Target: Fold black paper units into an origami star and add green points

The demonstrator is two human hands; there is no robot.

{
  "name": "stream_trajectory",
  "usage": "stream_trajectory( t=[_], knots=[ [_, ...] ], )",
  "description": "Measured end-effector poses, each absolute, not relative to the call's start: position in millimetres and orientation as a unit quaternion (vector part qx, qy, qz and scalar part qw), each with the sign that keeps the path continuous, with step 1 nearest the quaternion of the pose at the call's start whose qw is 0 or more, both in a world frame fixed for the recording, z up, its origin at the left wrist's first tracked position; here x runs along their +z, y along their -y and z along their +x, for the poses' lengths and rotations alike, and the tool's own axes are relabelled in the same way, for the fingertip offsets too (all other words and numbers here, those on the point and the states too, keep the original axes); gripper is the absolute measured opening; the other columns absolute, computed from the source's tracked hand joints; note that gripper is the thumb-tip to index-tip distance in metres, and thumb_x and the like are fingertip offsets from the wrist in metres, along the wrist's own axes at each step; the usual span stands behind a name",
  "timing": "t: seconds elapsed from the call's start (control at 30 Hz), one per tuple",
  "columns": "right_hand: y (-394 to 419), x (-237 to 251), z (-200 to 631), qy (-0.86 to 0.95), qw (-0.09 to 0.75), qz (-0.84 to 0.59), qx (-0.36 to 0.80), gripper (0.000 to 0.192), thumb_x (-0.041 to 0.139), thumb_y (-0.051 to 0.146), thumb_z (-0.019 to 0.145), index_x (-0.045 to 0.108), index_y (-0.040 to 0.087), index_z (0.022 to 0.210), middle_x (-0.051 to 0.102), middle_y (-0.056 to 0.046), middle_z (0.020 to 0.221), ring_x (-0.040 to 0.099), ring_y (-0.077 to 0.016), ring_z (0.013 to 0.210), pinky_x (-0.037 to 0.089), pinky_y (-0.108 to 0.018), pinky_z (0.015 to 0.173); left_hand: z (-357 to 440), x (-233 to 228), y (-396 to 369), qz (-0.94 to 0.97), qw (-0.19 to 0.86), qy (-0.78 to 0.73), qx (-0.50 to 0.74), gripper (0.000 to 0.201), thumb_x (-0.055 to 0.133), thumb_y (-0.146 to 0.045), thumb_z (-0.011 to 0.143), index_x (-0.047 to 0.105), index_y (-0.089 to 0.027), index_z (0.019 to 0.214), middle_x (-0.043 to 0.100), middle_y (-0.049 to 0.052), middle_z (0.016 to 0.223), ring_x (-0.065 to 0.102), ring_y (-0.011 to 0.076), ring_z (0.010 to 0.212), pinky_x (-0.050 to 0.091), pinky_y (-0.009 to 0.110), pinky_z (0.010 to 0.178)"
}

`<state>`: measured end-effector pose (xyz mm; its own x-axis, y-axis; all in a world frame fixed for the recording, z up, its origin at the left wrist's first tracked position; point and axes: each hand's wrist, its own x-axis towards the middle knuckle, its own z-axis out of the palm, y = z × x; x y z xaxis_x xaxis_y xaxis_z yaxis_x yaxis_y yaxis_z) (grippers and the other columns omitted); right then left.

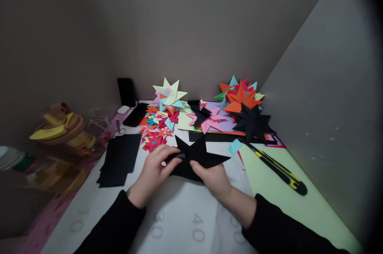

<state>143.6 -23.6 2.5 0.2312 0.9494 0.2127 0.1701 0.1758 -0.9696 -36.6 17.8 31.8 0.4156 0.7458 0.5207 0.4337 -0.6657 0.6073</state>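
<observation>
Between both hands, above the white numbered sheet, is a black folded paper star (196, 154) with several points. My left hand (158, 164) pinches a curled flap at the star's left side between thumb and fingers. On the lower right, my right hand (211, 176) grips the star with the thumb on top; its fingers are hidden beneath. A stack of black paper sheets (119, 160) lies left of my left hand. Small coloured paper stars (155, 140) lie just beyond it. Another black paper star (253, 122) leans on the pile at the back right.
A yellow-and-black utility knife (278, 168) rests on pale green paper (302, 206) at the right. Brown-lidded cup (68, 134) and jar (26, 166) stand left. Phones (136, 115), white earphone case (123, 109) and scissors (120, 128) are at the back left. Grey walls enclose the table.
</observation>
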Motion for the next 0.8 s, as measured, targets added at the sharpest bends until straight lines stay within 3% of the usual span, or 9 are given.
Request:
stream_trajectory(
  t=[0.13,0.27,0.4,0.6,0.8],
  knots=[
    [23.7,2.8,143.9,0.525,0.559,-0.545,0.339,0.019,0.065,0.028,0.073,0.072,0.019,0.088,0.075,-0.007,0.091,0.070,-0.0285,0.091,0.054,-0.044,0.088,-36.8,33.1,-16.2,0.821,0.194,-0.375,0.383,0.009,0.058,-0.020,0.087,0.063,-0.018,0.095,0.066,0.004,0.087,0.061,0.0149,0.080,0.049,0.025,0.071],
    [24.0,1.5,144.8,0.529,0.549,-0.550,0.340,0.015,0.065,0.029,0.073,0.072,0.019,0.083,0.075,-0.007,0.083,0.070,-0.0290,0.090,0.054,-0.044,0.087,-37.4,33.3,-15.5,0.860,0.128,-0.383,0.311,0.016,0.048,-0.024,0.092,0.061,-0.017,0.094,0.062,0.005,0.082,0.059,0.0163,0.072,0.047,0.026,0.063],
    [25.3,0.8,144.8,0.521,0.553,-0.541,0.360,0.026,0.068,0.029,0.072,0.072,0.018,0.096,0.074,-0.009,0.100,0.067,-0.0302,0.101,0.051,-0.045,0.093,-37.0,32.3,-17.6,0.880,0.052,-0.402,0.247,0.025,0.039,-0.026,0.095,0.061,-0.017,0.089,0.063,0.007,0.078,0.060,0.0190,0.067,0.044,0.028,0.059],
    [24.7,-0.6,145.5,0.461,0.547,-0.554,0.427,0.033,0.069,0.032,0.072,0.072,0.014,0.100,0.073,-0.012,0.105,0.068,-0.0303,0.099,0.053,-0.043,0.090,-36.6,34.3,-17.2,0.859,0.103,-0.459,0.204,0.015,0.041,-0.023,0.093,0.055,-0.018,0.093,0.065,0.003,0.070,0.061,0.0177,0.059,0.041,0.026,0.054],
    [23.5,-1.6,147.1,0.442,0.556,-0.557,0.430,0.034,0.071,0.032,0.072,0.071,0.013,0.100,0.073,-0.013,0.105,0.068,-0.0298,0.098,0.054,-0.042,0.090,-38.2,34.5,-16.6,0.881,0.107,-0.407,0.218,0.013,0.045,-0.026,0.092,0.055,-0.018,0.095,0.065,0.006,0.085,0.062,0.0185,0.073,0.047,0.027,0.063]
  ],
)
